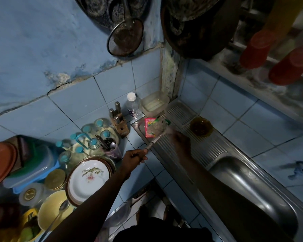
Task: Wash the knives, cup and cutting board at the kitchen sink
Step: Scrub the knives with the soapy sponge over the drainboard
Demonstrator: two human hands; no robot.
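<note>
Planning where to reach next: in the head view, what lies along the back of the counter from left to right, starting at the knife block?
knife block → clear bottle with a white cap → clear rectangular tub → brown glass bowl on the ridged drainboard. The pink sachet is left out, since it overlaps the blurred right hand.

A home kitchen is shown: blackened pans [196,27] are hung above the steel sink [248,186], plates [89,179] stacked left of it.

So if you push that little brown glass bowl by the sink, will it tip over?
Probably not: the brown glass bowl looks low and wide, sitting upright. It may slide easily on the ribbed metal draining board. Being glass, it could chip if it drops into the sink.
</note>
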